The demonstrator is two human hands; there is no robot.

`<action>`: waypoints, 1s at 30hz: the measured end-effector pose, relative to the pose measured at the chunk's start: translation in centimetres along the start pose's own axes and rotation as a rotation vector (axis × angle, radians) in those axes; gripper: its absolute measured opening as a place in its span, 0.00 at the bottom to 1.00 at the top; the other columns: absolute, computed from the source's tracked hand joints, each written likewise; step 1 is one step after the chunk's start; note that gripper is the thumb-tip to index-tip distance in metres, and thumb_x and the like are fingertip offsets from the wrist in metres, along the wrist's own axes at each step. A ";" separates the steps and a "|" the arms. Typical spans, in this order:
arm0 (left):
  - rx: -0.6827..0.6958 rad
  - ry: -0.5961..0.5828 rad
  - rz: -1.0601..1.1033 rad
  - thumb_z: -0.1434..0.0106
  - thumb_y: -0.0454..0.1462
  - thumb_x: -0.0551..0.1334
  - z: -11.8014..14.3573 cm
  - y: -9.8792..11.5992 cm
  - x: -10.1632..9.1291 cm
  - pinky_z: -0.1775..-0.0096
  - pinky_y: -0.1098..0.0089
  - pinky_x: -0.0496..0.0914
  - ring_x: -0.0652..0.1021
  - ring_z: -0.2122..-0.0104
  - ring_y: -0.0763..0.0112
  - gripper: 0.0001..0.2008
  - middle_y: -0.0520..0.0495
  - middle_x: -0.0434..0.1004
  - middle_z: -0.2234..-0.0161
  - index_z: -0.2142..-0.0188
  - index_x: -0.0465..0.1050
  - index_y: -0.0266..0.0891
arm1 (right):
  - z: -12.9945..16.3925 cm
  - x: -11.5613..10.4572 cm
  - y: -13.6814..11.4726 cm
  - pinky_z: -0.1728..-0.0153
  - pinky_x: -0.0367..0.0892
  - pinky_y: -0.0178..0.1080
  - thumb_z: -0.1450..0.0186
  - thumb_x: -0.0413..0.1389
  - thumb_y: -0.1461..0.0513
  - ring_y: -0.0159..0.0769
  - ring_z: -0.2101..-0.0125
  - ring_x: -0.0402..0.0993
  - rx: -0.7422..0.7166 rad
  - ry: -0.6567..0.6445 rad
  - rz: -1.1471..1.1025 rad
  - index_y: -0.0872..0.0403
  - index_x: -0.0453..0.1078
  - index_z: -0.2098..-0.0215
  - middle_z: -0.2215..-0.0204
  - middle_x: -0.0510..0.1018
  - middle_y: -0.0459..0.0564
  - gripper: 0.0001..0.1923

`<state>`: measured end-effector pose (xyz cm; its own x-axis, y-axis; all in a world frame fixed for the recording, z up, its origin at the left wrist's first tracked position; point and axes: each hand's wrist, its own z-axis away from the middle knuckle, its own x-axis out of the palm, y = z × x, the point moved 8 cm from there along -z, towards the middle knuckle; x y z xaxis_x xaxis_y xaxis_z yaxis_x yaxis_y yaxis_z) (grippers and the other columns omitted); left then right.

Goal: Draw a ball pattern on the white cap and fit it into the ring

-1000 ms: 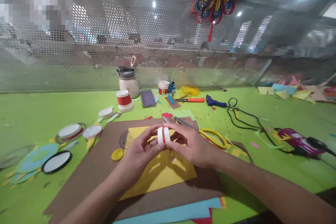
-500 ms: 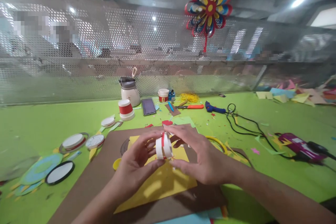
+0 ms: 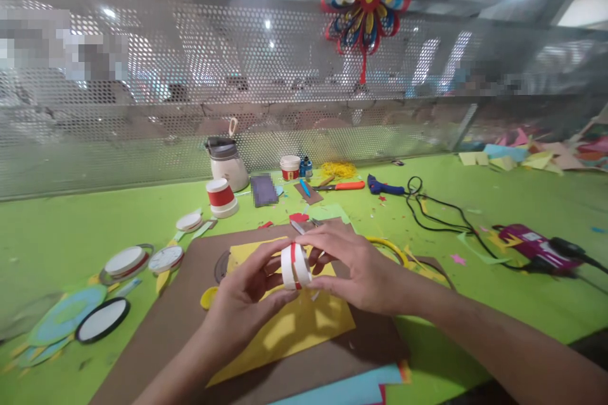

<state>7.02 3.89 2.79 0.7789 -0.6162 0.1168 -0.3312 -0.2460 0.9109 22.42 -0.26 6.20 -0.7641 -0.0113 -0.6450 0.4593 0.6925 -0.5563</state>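
Observation:
A short white ring with a red stripe (image 3: 295, 266), apparently of paper, is held up between my two hands. My left hand (image 3: 251, 291) grips it from the left, thumb below and fingers curled behind. On the other side my right hand (image 3: 351, 269) has its fingertips at the ring's top and its thumb near the lower right edge. Under the hands lies a yellow paper sheet (image 3: 285, 342) on a brown board (image 3: 156, 329). Scissors (image 3: 298, 228), partly hidden, lie just beyond the right fingers.
Left are round white lids (image 3: 124, 261), a black-rimmed disc (image 3: 102, 320) and a blue paper flower (image 3: 71, 313). Behind stand a red-and-white cup (image 3: 221, 197), a jug (image 3: 227, 161) and a phone (image 3: 264, 190). Right are an orange-handled knife (image 3: 349, 186), a blue glue gun (image 3: 386, 187) and a cord (image 3: 446, 237).
My right hand has closed in on the ring, its fingers more bent. The ring is tilted slightly differently. The camera view has shifted a little, and the scissors show more beyond my fingers.

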 end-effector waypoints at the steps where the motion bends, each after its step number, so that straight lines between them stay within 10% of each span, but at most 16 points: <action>1: -0.010 0.002 0.013 0.37 0.29 0.75 0.0 0.0 0.0 0.49 0.69 0.82 0.88 0.53 0.65 0.25 0.49 0.89 0.50 0.44 0.84 0.55 | -0.1 0.0 0.1 0.45 0.81 0.50 0.28 0.66 0.64 0.44 0.46 0.79 0.008 0.002 -0.014 0.56 0.71 0.36 0.43 0.80 0.59 0.24; 30: -0.144 0.041 -0.032 0.41 0.37 0.80 0.1 -1.2 -1.0 0.53 0.64 0.84 0.88 0.51 0.54 0.25 0.40 0.85 0.42 0.44 0.84 0.46 | -0.1 0.7 1.0 0.52 0.85 0.44 0.29 0.66 0.61 0.37 0.56 0.83 0.110 0.065 -0.257 0.57 0.73 0.40 0.47 0.79 0.58 0.22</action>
<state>6.58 4.70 1.50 0.8100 -0.5778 0.1000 -0.2280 -0.1531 0.9615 22.31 0.47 5.21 -0.8878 -0.1278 -0.4421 0.2901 0.5904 -0.7532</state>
